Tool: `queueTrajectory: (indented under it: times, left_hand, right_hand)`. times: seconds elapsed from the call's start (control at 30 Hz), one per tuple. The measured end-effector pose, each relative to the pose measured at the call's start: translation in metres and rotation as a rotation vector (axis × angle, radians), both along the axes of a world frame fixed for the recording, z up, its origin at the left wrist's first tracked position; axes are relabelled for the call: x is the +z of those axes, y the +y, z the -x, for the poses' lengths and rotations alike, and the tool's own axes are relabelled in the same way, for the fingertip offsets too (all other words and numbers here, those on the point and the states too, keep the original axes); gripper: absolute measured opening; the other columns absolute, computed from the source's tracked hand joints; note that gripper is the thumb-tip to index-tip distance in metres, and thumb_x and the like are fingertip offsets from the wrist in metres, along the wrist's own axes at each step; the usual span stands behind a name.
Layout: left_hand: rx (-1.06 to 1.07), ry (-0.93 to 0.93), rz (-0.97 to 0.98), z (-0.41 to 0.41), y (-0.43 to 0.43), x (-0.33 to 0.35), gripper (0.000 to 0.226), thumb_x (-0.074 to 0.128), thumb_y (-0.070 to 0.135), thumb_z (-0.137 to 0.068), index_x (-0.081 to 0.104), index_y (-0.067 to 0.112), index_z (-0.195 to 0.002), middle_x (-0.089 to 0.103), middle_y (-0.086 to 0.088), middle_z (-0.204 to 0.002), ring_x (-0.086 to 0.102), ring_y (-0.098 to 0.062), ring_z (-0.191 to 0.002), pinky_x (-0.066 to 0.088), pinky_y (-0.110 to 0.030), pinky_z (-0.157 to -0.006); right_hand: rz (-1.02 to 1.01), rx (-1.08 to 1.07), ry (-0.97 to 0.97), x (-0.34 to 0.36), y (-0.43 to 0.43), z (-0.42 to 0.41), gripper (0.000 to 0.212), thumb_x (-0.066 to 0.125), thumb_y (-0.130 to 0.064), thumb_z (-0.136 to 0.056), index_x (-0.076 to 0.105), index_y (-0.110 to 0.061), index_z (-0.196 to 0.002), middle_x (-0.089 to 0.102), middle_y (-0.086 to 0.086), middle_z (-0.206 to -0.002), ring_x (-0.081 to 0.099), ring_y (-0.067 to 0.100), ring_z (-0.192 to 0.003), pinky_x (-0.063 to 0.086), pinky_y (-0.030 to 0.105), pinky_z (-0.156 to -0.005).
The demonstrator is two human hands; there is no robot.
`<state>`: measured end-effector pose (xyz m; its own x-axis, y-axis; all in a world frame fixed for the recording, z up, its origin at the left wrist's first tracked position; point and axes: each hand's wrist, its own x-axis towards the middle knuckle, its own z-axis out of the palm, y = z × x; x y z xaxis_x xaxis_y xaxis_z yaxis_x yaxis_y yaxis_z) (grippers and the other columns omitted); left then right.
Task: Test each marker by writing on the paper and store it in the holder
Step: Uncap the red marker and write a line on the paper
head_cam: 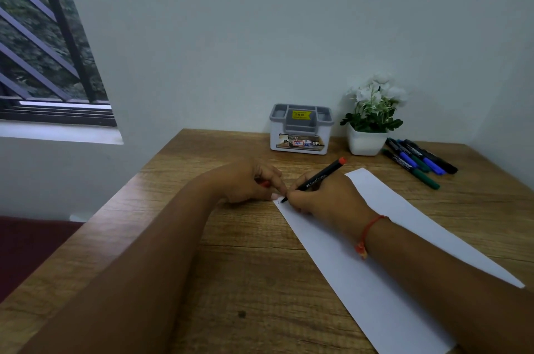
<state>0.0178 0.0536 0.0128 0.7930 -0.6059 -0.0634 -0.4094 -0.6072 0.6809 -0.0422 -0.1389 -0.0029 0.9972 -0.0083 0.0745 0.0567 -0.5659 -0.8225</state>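
At the white paper strip's point(404, 209) far corner, on the wooden table point(231, 267): R hand point(326, 199) pinches black red-ended marker point(318, 178), tip on sheet. L hand point(248, 180) curls round red cap point(265, 184), forefinger pinning paper. Grey-white plastic holder point(300, 135) at table's far edge.

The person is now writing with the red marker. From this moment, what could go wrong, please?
1. The red marker touches the paper right at its corner, so a stroke might slip onto the table.
2. Only one fingertip of the left hand pins that corner, so the sheet may shift.
3. The same hand also grips what looks like the red cap, which could drop.
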Motion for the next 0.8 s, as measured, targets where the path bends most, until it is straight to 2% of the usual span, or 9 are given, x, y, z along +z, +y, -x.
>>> queueTrajectory:
  times: [0.13,0.3,0.37,0.47,0.53,0.67,0.8]
  left_hand:
    - [-0.008,-0.006,-0.001,0.0005,-0.0004,0.0006,0.023,0.072,0.019,-0.084,0.073,0.040,-0.094,0.053,0.019,-0.127,0.044,-0.003,-0.119,0.029,-0.027,-0.100]
    - [-0.009,-0.007,-0.026,0.0009,-0.0009,0.0018,0.026,0.071,0.020,-0.084,0.072,0.044,-0.092,0.051,0.015,-0.136,0.042,-0.005,-0.124,0.028,-0.030,-0.105]
    - [-0.001,-0.002,-0.018,0.0012,-0.0007,0.0019,0.026,0.072,0.020,-0.084,0.072,0.045,-0.091,0.052,0.017,-0.135,0.043,-0.003,-0.121,0.028,-0.027,-0.101]
    - [-0.005,-0.003,-0.012,0.0014,-0.0007,0.0019,0.025,0.072,0.022,-0.083,0.072,0.045,-0.091,0.055,0.026,-0.121,0.047,0.005,-0.110,0.030,-0.017,-0.089]
    - [-0.009,-0.005,-0.010,0.0018,-0.0006,0.0023,0.025,0.072,0.021,-0.083,0.072,0.046,-0.090,0.055,0.029,-0.116,0.047,0.005,-0.110,0.030,-0.014,-0.085]
    - [-0.011,-0.019,-0.025,0.0033,-0.0005,0.0032,0.028,0.072,0.021,-0.084,0.070,0.049,-0.088,0.052,0.018,-0.133,0.043,-0.002,-0.120,0.028,-0.025,-0.097]
    - [-0.003,-0.002,-0.010,0.0040,-0.0006,0.0040,0.025,0.072,0.019,-0.084,0.073,0.043,-0.094,0.054,0.020,-0.127,0.044,-0.004,-0.122,0.028,-0.026,-0.099]
  right_hand:
    - [0.017,-0.012,-0.005,-0.0005,0.0004,0.0000,0.015,0.075,-0.030,-0.072,0.078,-0.020,-0.084,0.075,-0.001,-0.077,0.072,0.013,-0.080,0.062,0.041,-0.081]
    - [0.012,-0.011,-0.018,-0.0008,-0.0002,0.0014,0.012,0.073,-0.027,-0.073,0.078,-0.020,-0.082,0.075,-0.001,-0.075,0.071,0.013,-0.078,0.062,0.040,-0.081]
    - [-0.005,-0.016,-0.004,0.0010,-0.0009,0.0007,0.012,0.073,-0.026,-0.075,0.078,-0.019,-0.083,0.075,0.001,-0.076,0.071,0.014,-0.079,0.062,0.041,-0.081]
    - [0.001,-0.030,0.004,0.0018,-0.0005,0.0009,0.013,0.073,-0.025,-0.076,0.078,-0.016,-0.084,0.075,0.004,-0.077,0.072,0.016,-0.080,0.062,0.041,-0.081]
    - [0.001,-0.041,-0.002,0.0017,0.0006,0.0016,0.014,0.071,-0.024,-0.077,0.078,-0.013,-0.083,0.075,0.005,-0.075,0.072,0.017,-0.078,0.061,0.041,-0.081]
    - [0.006,-0.039,0.004,0.0022,0.0016,0.0016,0.010,0.072,-0.023,-0.075,0.078,-0.016,-0.080,0.075,0.000,-0.071,0.071,0.012,-0.075,0.061,0.035,-0.078]
    - [0.002,-0.047,-0.013,0.0018,0.0009,0.0020,0.007,0.073,-0.023,-0.076,0.078,-0.019,-0.079,0.073,-0.003,-0.069,0.069,0.009,-0.073,0.059,0.030,-0.072]
